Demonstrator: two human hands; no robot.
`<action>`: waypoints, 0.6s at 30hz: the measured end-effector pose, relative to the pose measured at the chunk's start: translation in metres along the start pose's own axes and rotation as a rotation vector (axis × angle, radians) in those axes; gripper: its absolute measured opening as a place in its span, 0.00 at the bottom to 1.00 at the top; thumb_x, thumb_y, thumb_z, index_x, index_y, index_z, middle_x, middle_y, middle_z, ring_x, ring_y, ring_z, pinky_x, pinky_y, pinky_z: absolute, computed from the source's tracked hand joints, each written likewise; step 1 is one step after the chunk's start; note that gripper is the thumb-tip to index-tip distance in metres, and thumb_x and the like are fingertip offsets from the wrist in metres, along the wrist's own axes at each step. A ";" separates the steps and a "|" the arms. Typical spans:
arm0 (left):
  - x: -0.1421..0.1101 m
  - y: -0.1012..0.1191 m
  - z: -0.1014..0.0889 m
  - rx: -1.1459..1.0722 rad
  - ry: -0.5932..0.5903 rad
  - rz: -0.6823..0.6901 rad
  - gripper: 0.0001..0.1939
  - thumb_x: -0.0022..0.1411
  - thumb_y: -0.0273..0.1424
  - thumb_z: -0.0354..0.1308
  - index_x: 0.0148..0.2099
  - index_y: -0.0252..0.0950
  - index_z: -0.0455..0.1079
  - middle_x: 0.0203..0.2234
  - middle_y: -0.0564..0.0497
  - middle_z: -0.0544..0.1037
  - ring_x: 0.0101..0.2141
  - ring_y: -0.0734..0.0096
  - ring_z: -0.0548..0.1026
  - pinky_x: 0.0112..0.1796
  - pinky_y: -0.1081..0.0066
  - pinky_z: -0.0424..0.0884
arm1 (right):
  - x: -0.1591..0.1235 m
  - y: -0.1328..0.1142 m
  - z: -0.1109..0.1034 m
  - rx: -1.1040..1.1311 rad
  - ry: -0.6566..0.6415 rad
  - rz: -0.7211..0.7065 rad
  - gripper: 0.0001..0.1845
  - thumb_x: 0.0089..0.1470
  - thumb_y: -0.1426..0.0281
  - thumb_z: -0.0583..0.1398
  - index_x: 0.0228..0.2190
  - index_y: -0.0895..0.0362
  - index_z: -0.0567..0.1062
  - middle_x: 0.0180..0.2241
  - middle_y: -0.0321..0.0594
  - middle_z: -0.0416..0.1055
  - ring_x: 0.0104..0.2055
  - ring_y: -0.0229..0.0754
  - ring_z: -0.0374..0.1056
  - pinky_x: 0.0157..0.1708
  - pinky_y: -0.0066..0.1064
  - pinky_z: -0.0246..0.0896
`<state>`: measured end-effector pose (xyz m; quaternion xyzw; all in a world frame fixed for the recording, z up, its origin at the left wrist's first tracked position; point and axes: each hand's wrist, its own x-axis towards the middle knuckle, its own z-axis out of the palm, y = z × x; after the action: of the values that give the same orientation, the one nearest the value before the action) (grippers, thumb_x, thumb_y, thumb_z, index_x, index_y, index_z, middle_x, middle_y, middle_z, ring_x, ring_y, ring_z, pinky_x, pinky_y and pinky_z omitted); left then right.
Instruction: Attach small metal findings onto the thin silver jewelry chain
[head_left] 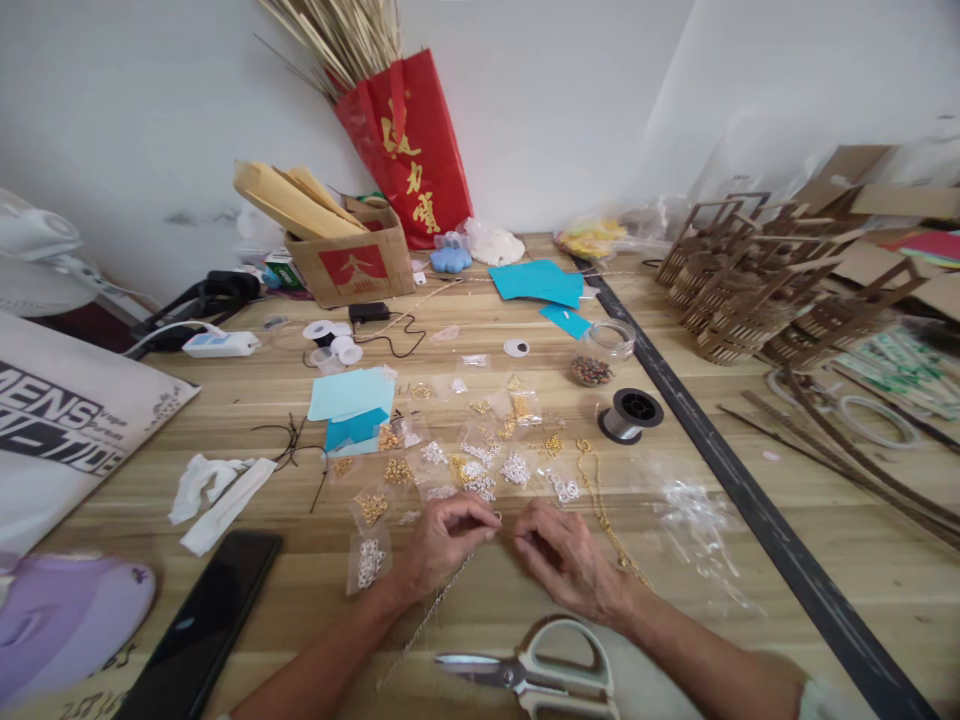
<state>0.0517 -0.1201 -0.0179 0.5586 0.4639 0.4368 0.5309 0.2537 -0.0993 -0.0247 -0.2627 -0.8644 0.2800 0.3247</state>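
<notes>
**Hands meet over a thin chain**

Wooden tabletop point(247, 420) fills the frame, strewn mid-frame with small bags of beads and findings point(450, 460). At lower centre, the left hand point(442, 545) pinches the upper end of a thin silver chain point(431, 615) that trails toward the bottom edge. Right hand point(566, 560) rests curled just beside it, fingertips pressed together; what they hold cannot be told. Scissors point(536, 670) lie below.
</notes>
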 end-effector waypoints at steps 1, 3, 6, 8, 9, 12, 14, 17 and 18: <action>0.000 -0.001 0.000 -0.001 0.000 -0.003 0.06 0.54 0.31 0.64 0.30 0.33 0.77 0.27 0.47 0.76 0.32 0.68 0.72 0.34 0.71 0.67 | 0.000 0.000 0.000 0.001 0.000 0.000 0.07 0.62 0.74 0.50 0.33 0.56 0.67 0.28 0.38 0.67 0.29 0.38 0.63 0.27 0.28 0.58; 0.000 -0.002 -0.001 0.000 -0.001 -0.013 0.06 0.54 0.32 0.65 0.30 0.33 0.78 0.28 0.47 0.77 0.32 0.67 0.73 0.35 0.70 0.68 | 0.001 0.000 0.000 0.004 -0.003 0.005 0.07 0.62 0.74 0.51 0.33 0.56 0.67 0.28 0.38 0.67 0.29 0.38 0.63 0.27 0.28 0.58; 0.000 -0.005 -0.001 0.002 -0.004 -0.017 0.07 0.54 0.32 0.64 0.31 0.33 0.78 0.28 0.47 0.77 0.32 0.67 0.73 0.35 0.70 0.68 | 0.002 0.001 0.000 0.025 -0.001 -0.004 0.07 0.62 0.75 0.51 0.33 0.56 0.67 0.28 0.37 0.67 0.28 0.38 0.63 0.26 0.28 0.57; 0.000 -0.005 -0.001 -0.001 -0.006 -0.016 0.06 0.54 0.32 0.64 0.31 0.34 0.78 0.28 0.47 0.77 0.32 0.67 0.73 0.36 0.70 0.68 | 0.002 0.001 0.000 0.037 0.000 -0.010 0.07 0.62 0.75 0.51 0.32 0.56 0.67 0.27 0.37 0.67 0.28 0.38 0.63 0.27 0.28 0.57; 0.000 -0.005 -0.001 -0.004 -0.005 -0.013 0.06 0.54 0.32 0.64 0.31 0.34 0.78 0.28 0.47 0.77 0.32 0.67 0.73 0.36 0.70 0.67 | 0.002 0.001 0.000 0.038 0.001 -0.010 0.07 0.62 0.74 0.51 0.32 0.56 0.67 0.27 0.37 0.66 0.28 0.38 0.63 0.27 0.28 0.57; 0.000 -0.003 -0.001 -0.006 0.001 -0.014 0.05 0.53 0.31 0.65 0.30 0.34 0.78 0.27 0.48 0.77 0.32 0.68 0.73 0.35 0.70 0.67 | 0.002 0.001 -0.001 0.029 -0.001 -0.003 0.07 0.62 0.74 0.51 0.32 0.56 0.67 0.27 0.37 0.67 0.28 0.37 0.63 0.27 0.27 0.57; 0.000 -0.001 -0.001 0.003 0.003 -0.020 0.05 0.54 0.31 0.64 0.30 0.34 0.78 0.27 0.48 0.77 0.32 0.68 0.72 0.35 0.70 0.66 | 0.002 0.001 -0.001 0.021 0.000 -0.004 0.07 0.62 0.74 0.51 0.33 0.56 0.67 0.27 0.37 0.67 0.28 0.37 0.63 0.27 0.27 0.57; 0.000 0.002 -0.001 0.012 -0.001 -0.027 0.06 0.54 0.31 0.64 0.30 0.34 0.78 0.27 0.48 0.77 0.32 0.67 0.72 0.36 0.70 0.66 | 0.001 0.001 -0.001 0.021 0.007 -0.005 0.07 0.62 0.75 0.51 0.33 0.56 0.67 0.28 0.37 0.67 0.28 0.37 0.63 0.27 0.28 0.56; 0.000 0.002 -0.001 0.011 -0.002 -0.027 0.06 0.54 0.32 0.64 0.30 0.34 0.78 0.27 0.48 0.76 0.32 0.67 0.72 0.36 0.70 0.66 | 0.001 0.001 -0.001 0.025 0.010 -0.004 0.07 0.62 0.75 0.51 0.32 0.56 0.67 0.27 0.37 0.67 0.28 0.37 0.63 0.27 0.28 0.56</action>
<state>0.0507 -0.1196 -0.0160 0.5556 0.4734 0.4264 0.5342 0.2535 -0.0972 -0.0246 -0.2586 -0.8596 0.2887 0.3329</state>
